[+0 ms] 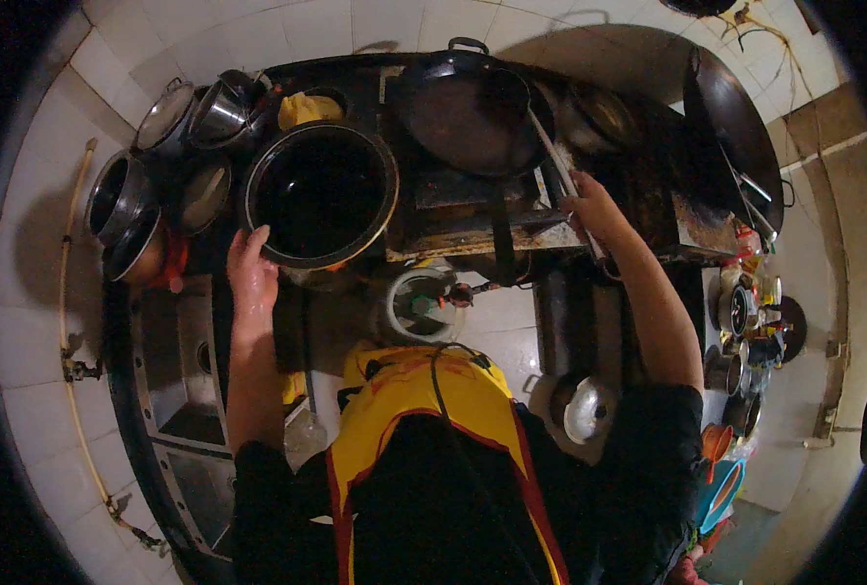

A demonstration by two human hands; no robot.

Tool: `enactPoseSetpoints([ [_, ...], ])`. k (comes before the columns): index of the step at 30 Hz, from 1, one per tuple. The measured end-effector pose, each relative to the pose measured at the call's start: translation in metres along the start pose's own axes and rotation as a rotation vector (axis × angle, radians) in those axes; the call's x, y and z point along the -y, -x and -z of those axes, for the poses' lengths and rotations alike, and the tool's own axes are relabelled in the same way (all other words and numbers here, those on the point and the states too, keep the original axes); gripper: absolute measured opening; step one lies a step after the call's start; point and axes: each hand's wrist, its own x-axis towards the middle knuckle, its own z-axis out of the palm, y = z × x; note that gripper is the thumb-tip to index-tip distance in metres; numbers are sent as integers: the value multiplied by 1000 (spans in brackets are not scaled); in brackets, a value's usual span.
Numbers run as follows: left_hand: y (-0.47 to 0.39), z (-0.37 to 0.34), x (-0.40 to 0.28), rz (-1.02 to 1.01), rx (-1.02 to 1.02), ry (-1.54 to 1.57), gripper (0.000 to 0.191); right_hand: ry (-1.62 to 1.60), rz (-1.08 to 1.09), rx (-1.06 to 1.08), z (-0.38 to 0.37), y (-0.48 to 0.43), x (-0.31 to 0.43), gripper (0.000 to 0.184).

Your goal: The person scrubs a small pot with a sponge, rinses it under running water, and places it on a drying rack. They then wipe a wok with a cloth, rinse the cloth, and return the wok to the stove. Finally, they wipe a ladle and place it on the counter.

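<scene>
My left hand (252,267) holds the near-left rim of a large dark round pot (321,194), its thumb over the edge. The pot's inside is too dark to make out. With my right hand (596,208) I grip the long handle of a cooking utensil (550,146), which slants up to the right side of a wide blackened wok (470,117). The utensil's head is lost in the dark of the wok. The wok sits on the stove (463,238), to the right of the pot.
Several metal pots (115,197) crowd the left corner, above a steel sink (181,365). A yellow cloth (309,108) lies behind the pot. A large wok (733,131) leans at the right, by jars (741,307). Below are a pale bucket (422,303) and a lidded pot (587,409).
</scene>
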Motion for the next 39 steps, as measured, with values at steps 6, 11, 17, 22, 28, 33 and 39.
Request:
enactPoseSetpoints([
  [6,-6,-26,27,47,69,-24,21,-112,-38,189,18,7,18,31],
  [11,-7,-46,41,65,37,-94,17,-263,-28,373,29,4,20,28],
  [17,2,-65,48,29,62,-74,20,-277,192,493,39,1,18,16],
  [22,2,-67,53,54,73,-93,18,-652,123,553,42,-5,11,21],
  [28,0,-67,54,72,85,-52,20,-1267,-109,981,41,-18,1,23],
  [33,1,-65,52,83,18,-87,13,-1407,-104,1048,44,-10,1,23],
  [39,-6,-62,52,84,123,-41,15,-1375,-133,898,47,12,10,21],
])
